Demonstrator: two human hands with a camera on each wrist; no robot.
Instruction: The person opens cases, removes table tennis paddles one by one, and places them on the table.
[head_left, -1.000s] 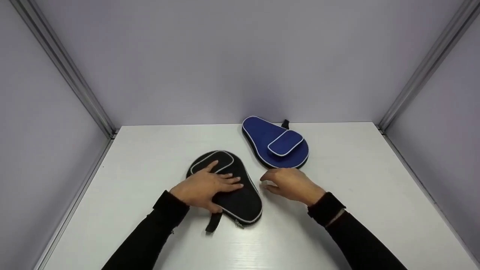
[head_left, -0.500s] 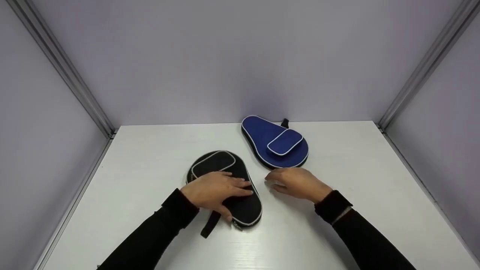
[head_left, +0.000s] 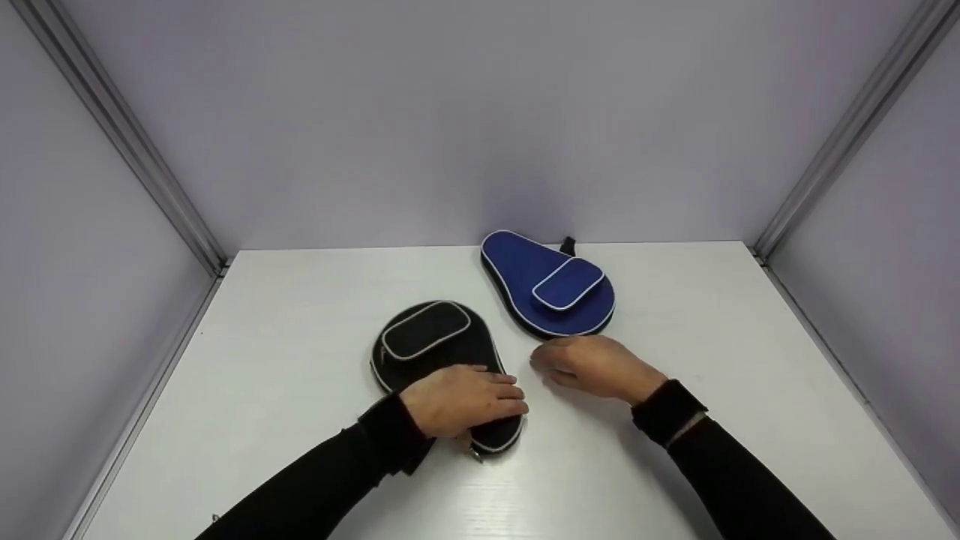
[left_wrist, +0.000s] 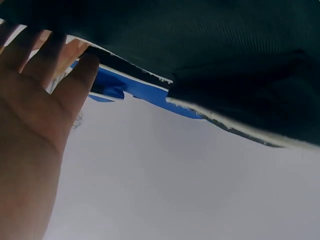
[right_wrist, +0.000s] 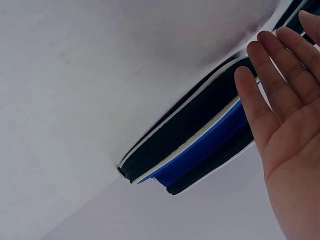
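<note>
My left hand [head_left: 466, 400] has slid back to the narrow handle end of the black paddle case [head_left: 442, 360] mid-worktop, fingers flat; my right hand [head_left: 596, 367] hovers relaxed, holding nothing, short of the blue case [head_left: 544, 285].

The white table [head_left: 300, 360] has wide bare room at 9 o'clock and 3 o'clock. In the middle, the black paddle case [head_left: 435, 345] and blue paddle case [head_left: 544, 285] lie close together — just a thin gap between them.
</note>
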